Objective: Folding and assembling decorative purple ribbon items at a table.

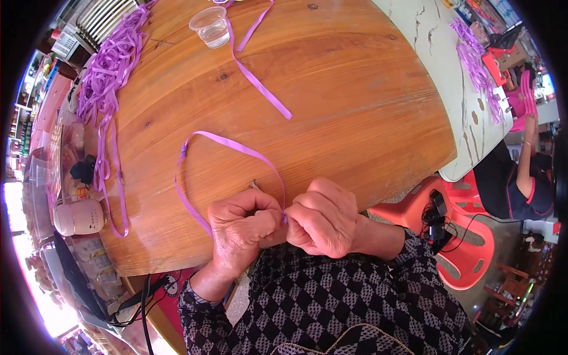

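Note:
Both my hands meet above the near edge of the wooden table (331, 136). My left hand (242, 228) is closed in a pinch on a purple ribbon (236, 145), which loops out over the wood and has a small dark purple knot or band at its left side. Right beside it, my right hand (324, 219) is also closed on the ribbon. A small bit of purple shows between the two sets of fingers; its exact shape is hidden. Farther off lies a loose purple ribbon strip (260, 87), running from the far edge toward the middle.
A clear plastic cup (212, 28) with liquid stands at the far side. Purple ribbons (112, 71) pile along the left edge; more ribbons (473, 59) lie on the white marbled table (441, 71). A red plastic chair (473, 251) and another person's arm (525, 157) are at right.

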Tool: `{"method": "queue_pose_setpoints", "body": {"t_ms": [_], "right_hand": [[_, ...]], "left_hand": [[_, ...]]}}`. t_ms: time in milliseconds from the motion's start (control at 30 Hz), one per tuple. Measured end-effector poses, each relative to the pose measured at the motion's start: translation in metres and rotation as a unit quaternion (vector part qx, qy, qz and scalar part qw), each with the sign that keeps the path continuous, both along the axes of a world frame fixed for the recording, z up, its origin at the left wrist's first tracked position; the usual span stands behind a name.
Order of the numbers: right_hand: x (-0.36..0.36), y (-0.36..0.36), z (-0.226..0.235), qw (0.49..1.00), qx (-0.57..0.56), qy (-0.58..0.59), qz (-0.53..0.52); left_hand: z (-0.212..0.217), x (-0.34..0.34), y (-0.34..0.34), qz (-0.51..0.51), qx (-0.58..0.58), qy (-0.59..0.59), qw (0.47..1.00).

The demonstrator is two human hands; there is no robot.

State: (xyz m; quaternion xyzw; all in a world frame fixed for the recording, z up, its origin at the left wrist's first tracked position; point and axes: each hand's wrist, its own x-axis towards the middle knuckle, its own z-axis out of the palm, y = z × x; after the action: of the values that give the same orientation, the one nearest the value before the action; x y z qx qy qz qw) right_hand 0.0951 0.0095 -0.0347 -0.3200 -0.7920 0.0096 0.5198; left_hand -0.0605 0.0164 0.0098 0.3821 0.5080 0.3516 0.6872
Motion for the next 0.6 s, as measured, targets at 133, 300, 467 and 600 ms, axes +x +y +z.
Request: {"method": "queue_pose_setpoints", "body": {"t_ms": [133,300,467,600], "right_hand": [[-0.001,-0.003,-0.004,0.996,0.079,-0.007,-0.042],[-0.002,-0.003,-0.004,0.993,0.105,0.01,-0.046],[0.001,-0.001,-0.003,0.995,-0.042,0.076,0.05],[0.001,-0.001,0.001,0.992,-0.055,0.096,0.054]], "left_hand": [[0.004,0.002,0.003,0.01,-0.071,-0.047,0.996],[-0.003,-0.003,0.005,0.0,-0.146,-0.154,0.977],[-0.005,-0.005,0.003,0.002,-0.13,-0.134,0.982],[-0.009,-0.004,-0.001,0.024,-0.172,-0.227,0.958]]}}
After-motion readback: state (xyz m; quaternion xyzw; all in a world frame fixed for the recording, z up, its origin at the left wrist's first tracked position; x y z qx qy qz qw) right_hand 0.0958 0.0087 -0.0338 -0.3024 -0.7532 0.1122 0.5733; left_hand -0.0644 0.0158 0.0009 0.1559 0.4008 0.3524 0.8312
